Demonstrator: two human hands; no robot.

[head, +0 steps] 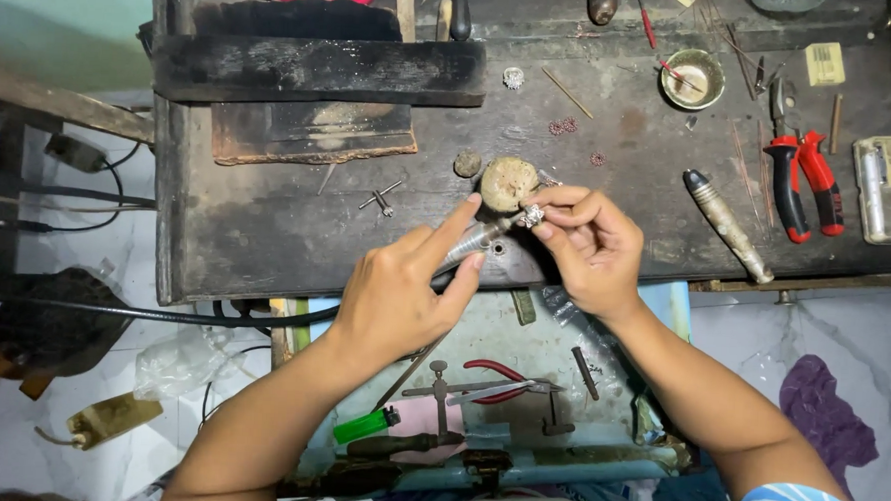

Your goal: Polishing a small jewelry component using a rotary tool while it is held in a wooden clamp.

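Note:
My left hand (404,291) grips a slim metal rotary handpiece (478,238), index finger stretched along it, with its black flexible cable (152,313) trailing off to the left. The tool's tip meets a small silver ring-like piece (533,216) that my right hand (591,245) pinches between thumb and fingers. Both hands hover over the front edge of a dark, worn wooden workbench (266,223). A round tan lump (509,182) sits on the bench just behind the fingertips, with a smaller grey lump (467,163) beside it.
Red-handled pliers (804,181), a metal-handled tool (727,226), a small brass bowl (691,78) and tiny metal rings lie on the bench's right side. A thick black wooden block (318,70) lies at the left. A lower tray (520,384) holds a green lighter (366,424), a saw frame and pliers.

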